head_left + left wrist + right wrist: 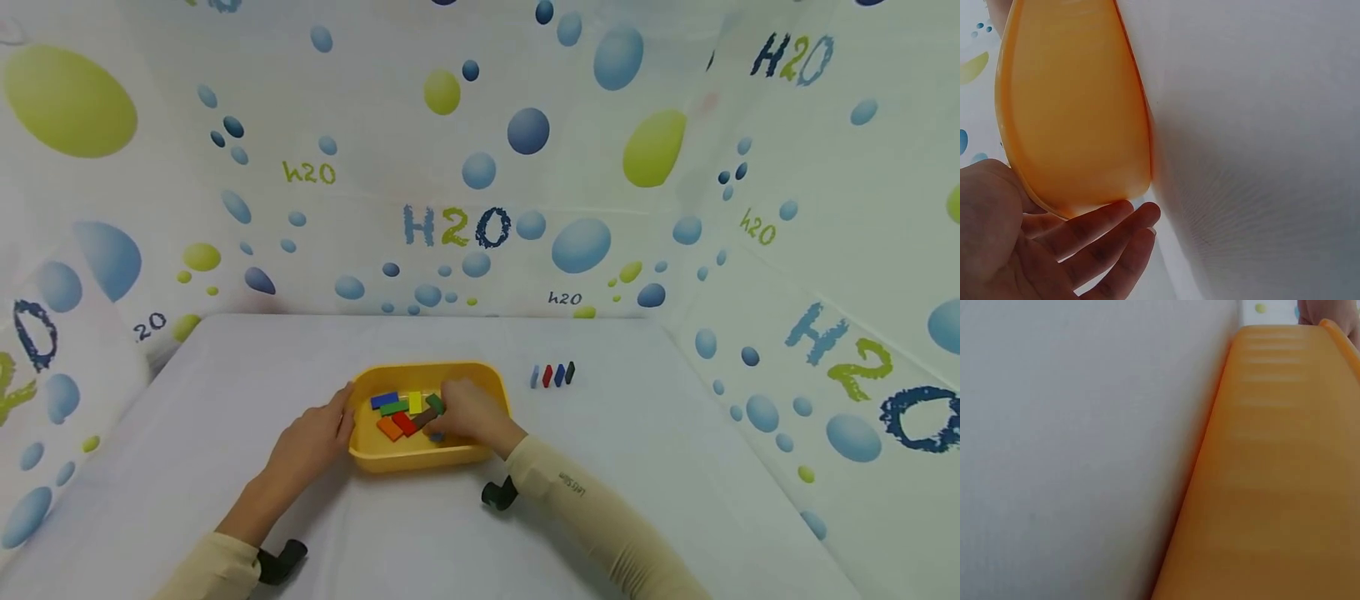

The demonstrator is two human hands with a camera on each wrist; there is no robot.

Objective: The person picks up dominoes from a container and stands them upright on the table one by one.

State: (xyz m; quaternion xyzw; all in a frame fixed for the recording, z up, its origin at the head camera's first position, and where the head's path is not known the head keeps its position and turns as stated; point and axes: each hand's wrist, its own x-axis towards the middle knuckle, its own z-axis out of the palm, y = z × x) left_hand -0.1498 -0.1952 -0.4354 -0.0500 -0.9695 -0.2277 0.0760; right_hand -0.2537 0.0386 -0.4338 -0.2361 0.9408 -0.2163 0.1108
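Note:
A yellow plastic tray [420,460] stands on the white table with several coloured blocks in it: blue [385,401], yellow [415,402], orange [390,428], red [404,423], brown [425,418] and green. My left hand [315,442] grips the tray's left end. In the left wrist view its thumb side reaches the rim, and the fingers [1100,250] lie along the outer wall. My right hand [476,412] reaches down inside the tray's right half, by the brown block and a green block [435,403]. Its fingertips are largely hidden, so whether they pinch a block does not show.
Behind the tray to the right, a short row of thin upright blocks stands on the table: light blue [535,377], red [547,376], blue [559,376] and black [571,372]. Patterned white sheets [390,167] enclose the table at the back and sides.

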